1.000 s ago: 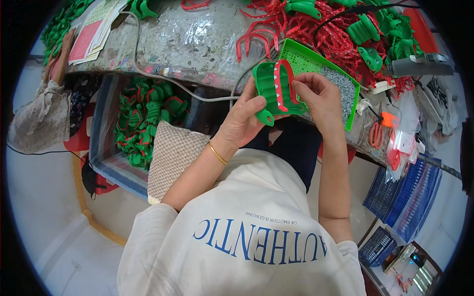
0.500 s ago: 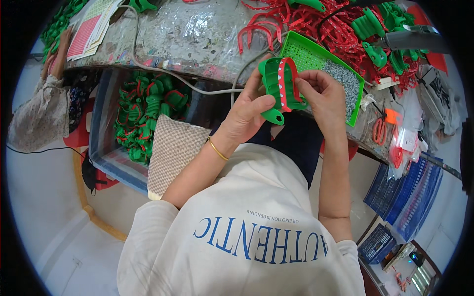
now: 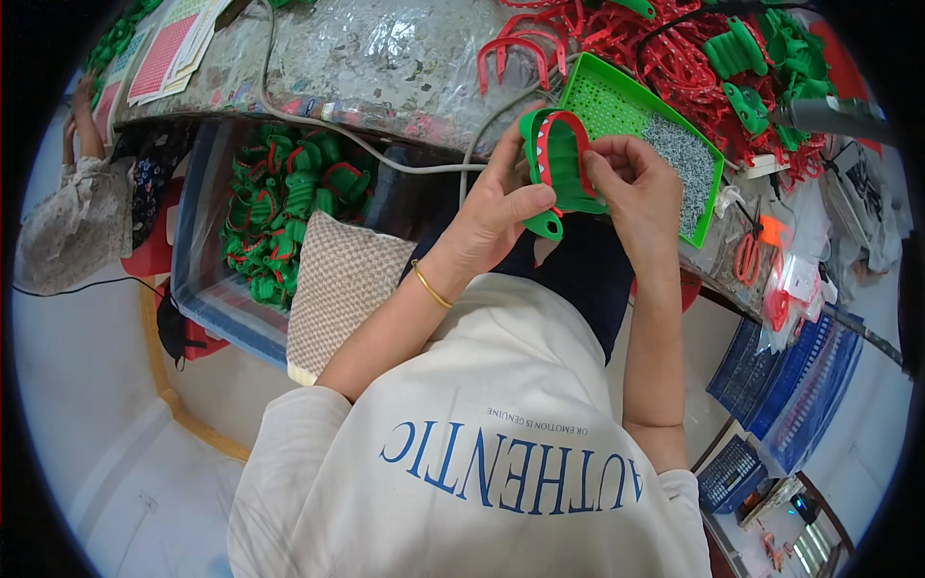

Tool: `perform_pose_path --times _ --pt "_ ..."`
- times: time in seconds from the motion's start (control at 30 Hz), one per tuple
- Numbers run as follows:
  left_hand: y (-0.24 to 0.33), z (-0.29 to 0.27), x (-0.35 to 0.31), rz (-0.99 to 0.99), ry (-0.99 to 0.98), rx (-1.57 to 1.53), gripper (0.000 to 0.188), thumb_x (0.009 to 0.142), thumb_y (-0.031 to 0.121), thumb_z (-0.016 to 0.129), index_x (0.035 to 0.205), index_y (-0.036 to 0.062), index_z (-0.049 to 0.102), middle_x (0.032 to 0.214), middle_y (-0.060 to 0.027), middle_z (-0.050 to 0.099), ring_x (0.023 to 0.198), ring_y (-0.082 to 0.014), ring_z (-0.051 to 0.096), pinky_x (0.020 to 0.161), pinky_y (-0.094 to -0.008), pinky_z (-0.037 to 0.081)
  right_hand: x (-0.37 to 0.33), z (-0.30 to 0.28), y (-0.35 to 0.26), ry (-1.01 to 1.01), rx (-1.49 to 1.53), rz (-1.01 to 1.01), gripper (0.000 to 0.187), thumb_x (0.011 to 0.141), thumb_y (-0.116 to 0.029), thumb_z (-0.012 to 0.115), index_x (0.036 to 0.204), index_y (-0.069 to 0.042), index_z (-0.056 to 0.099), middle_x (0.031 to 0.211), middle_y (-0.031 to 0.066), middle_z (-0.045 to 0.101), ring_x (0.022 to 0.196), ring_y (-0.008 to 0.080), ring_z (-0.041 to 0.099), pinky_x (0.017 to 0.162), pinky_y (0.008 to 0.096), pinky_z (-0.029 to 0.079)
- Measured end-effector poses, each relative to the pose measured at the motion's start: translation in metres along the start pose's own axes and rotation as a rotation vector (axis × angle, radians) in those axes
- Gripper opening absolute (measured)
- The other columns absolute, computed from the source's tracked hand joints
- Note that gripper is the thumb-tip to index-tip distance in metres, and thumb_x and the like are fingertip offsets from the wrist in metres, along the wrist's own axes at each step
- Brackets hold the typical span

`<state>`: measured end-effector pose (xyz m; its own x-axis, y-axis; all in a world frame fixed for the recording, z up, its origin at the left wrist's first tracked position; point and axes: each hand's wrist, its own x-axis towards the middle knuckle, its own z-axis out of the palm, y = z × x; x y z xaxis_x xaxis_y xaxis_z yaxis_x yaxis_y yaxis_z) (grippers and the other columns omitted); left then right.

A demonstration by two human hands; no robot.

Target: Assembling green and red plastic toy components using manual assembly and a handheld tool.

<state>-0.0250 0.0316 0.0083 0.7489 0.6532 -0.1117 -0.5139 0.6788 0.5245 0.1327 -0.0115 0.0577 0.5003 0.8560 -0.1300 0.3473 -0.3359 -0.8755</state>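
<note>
My left hand (image 3: 489, 207) grips a U-shaped green plastic toy jaw (image 3: 565, 173) from its left side, fingers behind it and thumb along its lower part. A rounded tab with a small hole sticks out below that thumb. A red strip with white tooth shapes (image 3: 545, 159) runs round the jaw's edge. On the other side my right hand (image 3: 636, 193) pinches the strip and jaw rim between thumb and bent fingers. Whether the strip is fully seated there is hidden by the fingers. Both hands hold the piece above my lap, beside the bench edge.
A green tray (image 3: 708, 193) of small grey metal pieces lies right of my hands. Behind it are heaped red strips (image 3: 665, 87) and green parts (image 3: 737, 53). A lined bin (image 3: 198, 241) of assembled jaws stands left, by a checked cushion (image 3: 337, 289). Orange-handled scissors (image 3: 747, 258) lie right. Another person's sleeve (image 3: 77, 231) shows far left.
The toy jaw has tilted so that more of its inner hollow shows. Both hands keep their hold on it. The whole view has shifted slightly, and the other person's hand at far left has moved.
</note>
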Motion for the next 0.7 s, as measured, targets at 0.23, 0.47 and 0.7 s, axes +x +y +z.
perform_pose_path --times 0.23,0.47,0.7 --pt "-0.001 0.000 0.000 0.056 0.026 0.088 0.090 0.077 0.016 0.074 0.150 0.0159 0.021 0.137 -0.0071 0.041 0.122 -0.0193 0.045 0.099 -0.0357 0.045 -0.001 0.003 0.002 -0.031 -0.025 0.023 0.014 0.086 -0.009 0.067 0.095 0.002 0.065 0.078 0.0006 0.065 0.065 0.0040 0.057 0.060 0.0179 0.045" --pt "0.000 -0.002 -0.003 0.010 0.061 0.042 0.086 0.079 0.015 0.070 0.150 0.0160 0.021 0.135 -0.0063 0.044 0.121 -0.0193 0.047 0.100 -0.0364 0.045 -0.005 0.006 0.000 -0.049 0.008 0.042 0.013 0.086 -0.008 0.068 0.094 0.001 0.064 0.080 0.0002 0.064 0.068 0.0039 0.057 0.062 0.0176 0.045" --pt "0.001 -0.016 -0.007 -0.095 -0.078 -0.195 0.081 0.079 0.024 0.068 0.147 0.0118 0.027 0.136 -0.0115 0.045 0.121 -0.0263 0.051 0.099 -0.0511 0.045 -0.003 -0.004 0.007 -0.180 0.338 0.105 0.018 0.082 -0.005 0.071 0.095 0.000 0.060 0.076 0.0001 0.059 0.062 0.0057 0.054 0.060 0.0193 0.045"
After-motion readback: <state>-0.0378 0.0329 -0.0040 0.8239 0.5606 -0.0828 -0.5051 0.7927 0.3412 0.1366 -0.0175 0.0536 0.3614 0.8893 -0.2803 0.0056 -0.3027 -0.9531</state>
